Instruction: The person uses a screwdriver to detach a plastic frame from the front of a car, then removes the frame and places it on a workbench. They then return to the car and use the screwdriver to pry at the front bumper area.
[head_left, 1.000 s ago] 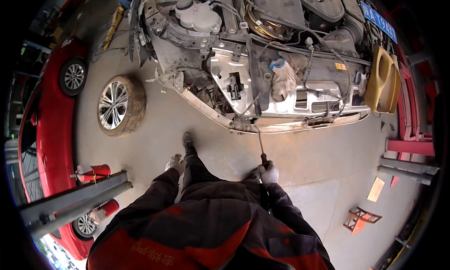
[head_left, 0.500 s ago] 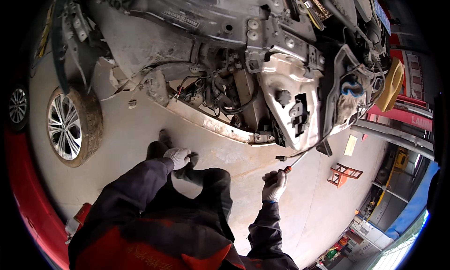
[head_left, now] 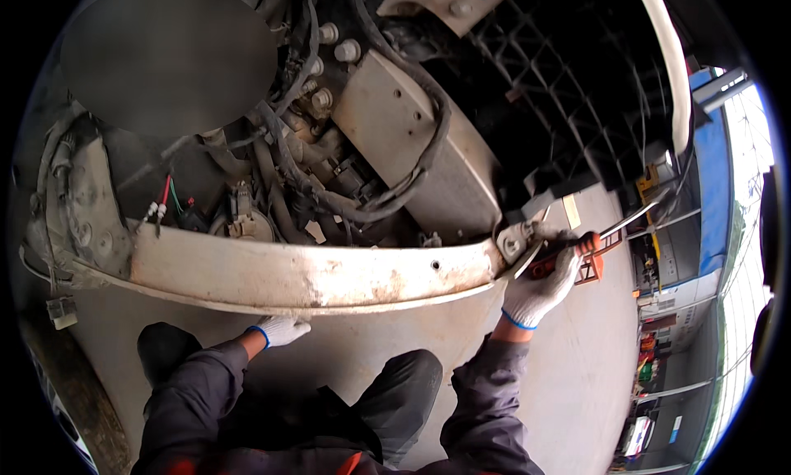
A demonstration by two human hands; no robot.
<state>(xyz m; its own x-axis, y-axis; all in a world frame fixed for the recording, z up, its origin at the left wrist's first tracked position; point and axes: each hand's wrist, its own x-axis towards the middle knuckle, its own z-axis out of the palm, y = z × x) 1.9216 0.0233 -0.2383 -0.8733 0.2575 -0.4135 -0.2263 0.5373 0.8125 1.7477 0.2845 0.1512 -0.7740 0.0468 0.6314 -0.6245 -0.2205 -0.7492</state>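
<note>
Close in front of me runs a curved, pale metal beam, scuffed and rusty, across the front of a partly stripped car. My right hand, in a white knit glove with a blue cuff, is closed around a screwdriver with a red and black handle. The shank slants up and right, away from the beam. This hand is at the beam's right end, near a metal bracket with a bolt. Below the beam's lower edge, my gloved left hand has its fingers extended to the right, holding nothing visible.
Behind the beam are dark hoses, a box-shaped metal rail and loose red and green wires. A ribbed black plastic part hangs at upper right. A tyre lies lower left; a red stool stands beyond my right hand.
I have come much closer to the car, and the beam now spans the view. My right hand has come up beside the beam's right end with the screwdriver; the left is now just below the beam.
</note>
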